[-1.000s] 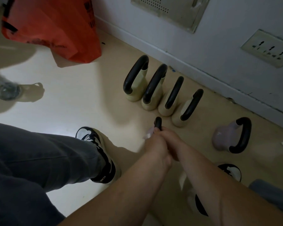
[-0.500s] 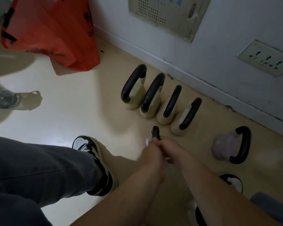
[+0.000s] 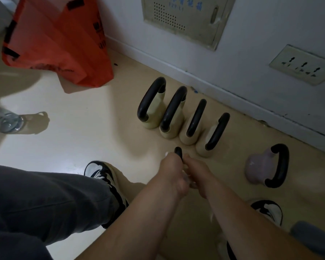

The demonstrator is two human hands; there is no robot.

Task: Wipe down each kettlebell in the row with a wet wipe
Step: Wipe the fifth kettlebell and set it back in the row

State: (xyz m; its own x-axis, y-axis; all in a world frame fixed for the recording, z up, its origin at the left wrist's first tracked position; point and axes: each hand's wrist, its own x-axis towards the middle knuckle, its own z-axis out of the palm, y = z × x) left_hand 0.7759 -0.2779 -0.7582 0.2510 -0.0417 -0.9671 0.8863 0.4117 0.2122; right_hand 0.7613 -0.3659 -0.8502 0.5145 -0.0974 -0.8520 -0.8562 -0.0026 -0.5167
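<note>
**Both hands on the near kettlebell, the row lying ahead and to the right**

The left hand [image 3: 172, 173] is clenched around the black handle [image 3: 178, 152] of a kettlebell whose body is hidden under the hands; only the top of the handle's loop shows past the knuckles. A scrap of white at the left knuckles looks like the wet wipe [image 3: 166, 153], though it is too small to be sure. The right hand [image 3: 196, 174] presses in just beside the left, fingers curled; what it holds cannot be told.

From this grip the four cream kettlebells [image 3: 188, 126] stand in a line on the floor [image 3: 101, 119], running away toward the wall [image 3: 251, 59]. The nearest of them sits just beyond the right hand's side, so that hand is closer to it. Their handles all stand as upright loops, set crosswise to the line. A pink kettlebell [image 3: 261, 169] lies tipped on its side, well apart to the right, handle facing the right foot
</note>
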